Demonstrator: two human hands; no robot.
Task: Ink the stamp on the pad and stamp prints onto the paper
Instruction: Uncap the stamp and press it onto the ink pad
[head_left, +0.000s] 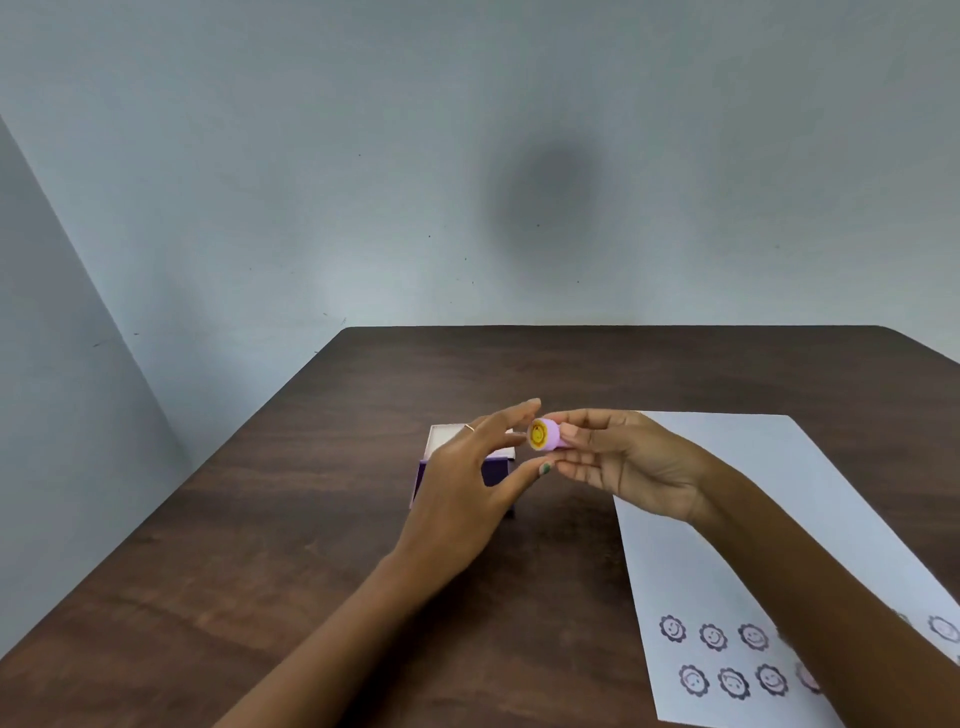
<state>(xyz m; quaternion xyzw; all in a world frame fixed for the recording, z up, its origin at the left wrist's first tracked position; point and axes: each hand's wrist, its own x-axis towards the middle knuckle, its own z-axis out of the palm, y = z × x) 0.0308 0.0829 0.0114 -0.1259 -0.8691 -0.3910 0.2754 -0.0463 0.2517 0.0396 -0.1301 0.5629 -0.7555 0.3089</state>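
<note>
My right hand (618, 460) holds a small pink round stamp (546, 435) sideways above the table, its yellow smiley face turned to the left. My left hand (467, 483) is spread open just left of the stamp, fingertips close to it, with a thin ring on one finger. Behind my left hand stands a purple box with a white top (448, 436), partly hidden; I cannot tell whether it is the ink pad. A white paper (737, 467) lies at the right, with two rows of several dark flower-smiley prints (727, 657) near its front edge.
The dark wooden table (291, 545) runs from the grey wall to the front edge. My right forearm crosses the paper and covers some prints. The wall stands close behind the table's far edge.
</note>
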